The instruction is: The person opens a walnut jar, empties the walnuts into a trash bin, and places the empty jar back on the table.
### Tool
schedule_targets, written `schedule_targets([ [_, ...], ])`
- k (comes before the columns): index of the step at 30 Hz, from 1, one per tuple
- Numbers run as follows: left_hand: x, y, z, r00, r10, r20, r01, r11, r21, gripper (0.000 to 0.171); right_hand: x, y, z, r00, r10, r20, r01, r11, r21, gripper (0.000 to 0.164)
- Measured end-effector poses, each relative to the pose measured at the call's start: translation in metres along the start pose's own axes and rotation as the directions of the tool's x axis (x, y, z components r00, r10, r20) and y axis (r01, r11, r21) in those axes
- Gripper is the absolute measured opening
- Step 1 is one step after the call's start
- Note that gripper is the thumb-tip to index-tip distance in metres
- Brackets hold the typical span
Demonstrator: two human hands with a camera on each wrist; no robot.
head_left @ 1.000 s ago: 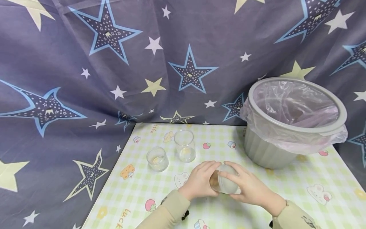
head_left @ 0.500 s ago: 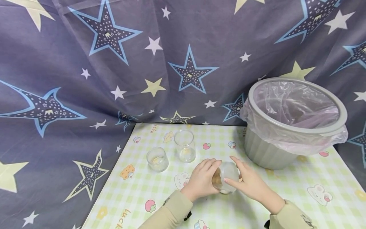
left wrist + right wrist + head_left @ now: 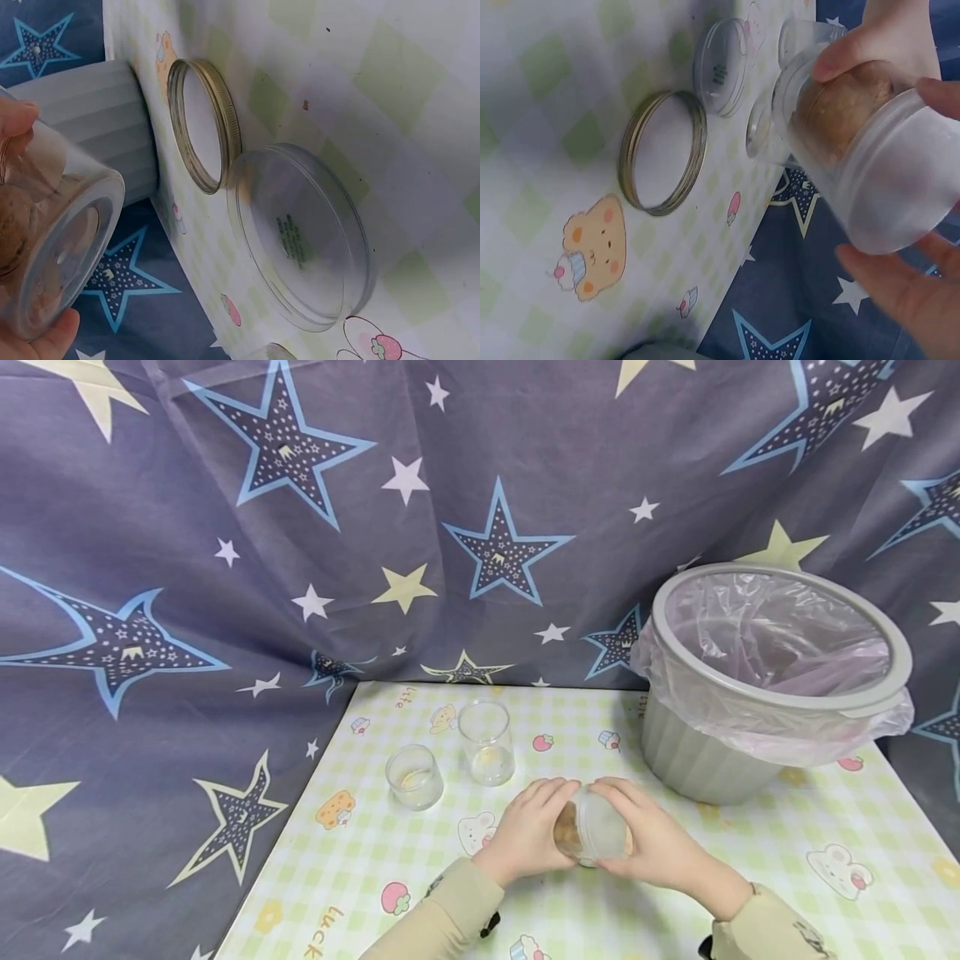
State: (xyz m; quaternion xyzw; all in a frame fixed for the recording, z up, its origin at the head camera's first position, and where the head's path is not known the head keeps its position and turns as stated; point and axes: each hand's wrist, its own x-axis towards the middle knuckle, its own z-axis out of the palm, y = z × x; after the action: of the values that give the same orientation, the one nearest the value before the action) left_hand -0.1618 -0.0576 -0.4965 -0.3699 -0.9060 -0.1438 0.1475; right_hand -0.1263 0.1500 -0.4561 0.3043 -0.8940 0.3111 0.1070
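Above the table my left hand (image 3: 525, 831) grips a clear jar (image 3: 817, 112), which is tilted on its side. Round brown pieces (image 3: 844, 109) show through its wall. A frosted, translucent lid (image 3: 603, 822) covers the jar's right end. My right hand (image 3: 652, 839) holds that lid, thumb on the near side and fingers on the far side. In the left wrist view, the jar's clear round base (image 3: 71, 259) faces the camera, beside my left fingertips. On the tabletop below lie a gold metal ring (image 3: 229, 112) and a shallow clear disc (image 3: 300, 247); in the head view both are hidden.
Two clear tumblers, a short one (image 3: 416, 789) and a taller one (image 3: 487, 764), stand at the back left of the checked table (image 3: 352, 860). A grey bin (image 3: 697, 760) with a pink plastic liner stands at the back right. A starry curtain (image 3: 337, 568) hangs behind.
Half a second ago my right thumb and fingers were spread at the lid; now they wrap around it again. My left hand and the jar have stayed nearly in place.
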Motion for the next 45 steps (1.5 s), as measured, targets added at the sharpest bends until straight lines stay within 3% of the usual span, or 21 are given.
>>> schedule_targets([
  [4, 0.000, 0.000, -0.001, 1.000, 0.008, -0.009, -0.008, 1.000, -0.018, 0.094, 0.000, 0.003, -0.002, 0.992, -0.123, -0.006, 0.123, 0.992, 0.000, 0.093],
  [7, 0.001, 0.000, -0.002, 1.000, 0.012, -0.019, -0.012, 1.000, -0.016, 0.095, 0.000, 0.004, -0.004, 0.990, -0.139, 0.001, 0.139, 0.990, 0.000, 0.096],
  [9, 0.002, 0.000, -0.001, 1.000, 0.008, -0.019, -0.008, 1.000, -0.011, 0.096, 0.000, 0.005, -0.005, 0.995, -0.096, -0.003, 0.096, 0.995, 0.012, 0.095],
  [13, 0.003, 0.001, -0.001, 1.000, -0.002, -0.015, 0.002, 1.000, -0.004, 0.096, 0.000, 0.001, -0.007, 0.997, 0.065, -0.032, -0.063, 0.997, 0.042, 0.085],
  [19, 0.003, 0.004, -0.002, 1.000, -0.009, -0.011, 0.009, 1.000, 0.021, 0.095, 0.005, -0.009, -0.008, 0.956, 0.294, 0.023, -0.294, 0.956, 0.002, 0.076],
  [24, 0.003, 0.007, -0.003, 1.000, -0.023, 0.003, 0.023, 0.999, 0.037, 0.095, 0.007, -0.015, -0.007, 0.932, 0.360, 0.036, -0.359, 0.933, -0.025, 0.077],
  [29, 0.002, 0.006, -0.002, 1.000, -0.026, -0.002, 0.026, 0.999, 0.036, 0.095, 0.006, -0.013, -0.004, 0.951, 0.310, 0.011, -0.310, 0.950, -0.044, 0.076],
  [34, 0.000, 0.004, 0.000, 0.999, -0.015, -0.028, 0.017, 0.999, 0.047, 0.093, 0.004, -0.006, 0.000, 0.989, 0.145, -0.009, -0.145, 0.989, -0.041, 0.083],
  [39, 0.000, 0.004, -0.001, 0.999, -0.009, -0.039, 0.011, 0.999, 0.043, 0.094, 0.002, 0.000, 0.000, 1.000, 0.021, -0.016, -0.021, 0.999, -0.032, 0.089],
  [41, 0.000, 0.004, -0.002, 0.999, -0.014, -0.030, 0.015, 0.999, 0.039, 0.094, 0.002, -0.001, 0.000, 0.999, 0.036, -0.020, -0.037, 0.999, -0.019, 0.087],
  [45, 0.001, 0.004, -0.004, 1.000, -0.026, -0.008, 0.026, 0.999, 0.033, 0.095, 0.002, -0.006, 0.000, 0.987, 0.160, -0.025, -0.160, 0.987, 0.003, 0.081],
])
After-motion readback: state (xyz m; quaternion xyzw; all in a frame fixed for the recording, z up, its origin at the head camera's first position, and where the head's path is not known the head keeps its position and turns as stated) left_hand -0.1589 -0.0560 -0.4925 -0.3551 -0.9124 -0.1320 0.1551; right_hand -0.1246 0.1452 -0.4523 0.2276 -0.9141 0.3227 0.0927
